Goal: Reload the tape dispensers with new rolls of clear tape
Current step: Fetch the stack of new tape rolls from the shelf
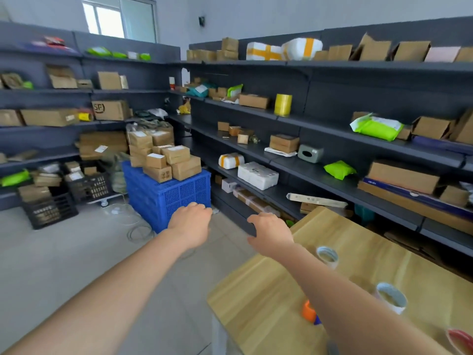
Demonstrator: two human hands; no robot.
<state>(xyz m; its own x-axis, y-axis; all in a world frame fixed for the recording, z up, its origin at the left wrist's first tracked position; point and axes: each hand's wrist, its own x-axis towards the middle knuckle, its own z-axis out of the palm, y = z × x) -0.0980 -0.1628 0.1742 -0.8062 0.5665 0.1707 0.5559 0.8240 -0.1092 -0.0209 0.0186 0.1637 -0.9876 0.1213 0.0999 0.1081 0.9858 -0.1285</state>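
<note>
- Over the floor before the blue crate [166, 198], my left hand [190, 224] hangs with its fingers loosely curled, holding nothing;
- my right hand [271, 231] hovers above the wooden table [256, 290] at its far corner, likewise loose and empty;
- the far tape roll [327, 256] and the near tape roll [391, 297] stand on the table;
- the orange dispenser [309, 311] shows partly from behind my right forearm.

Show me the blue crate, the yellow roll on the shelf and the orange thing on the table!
blue crate [179, 193]: head view, on its mesh side wall.
yellow roll [282, 105]: head view, middle of its side.
orange thing [308, 311]: head view, on the orange part that shows.
</note>
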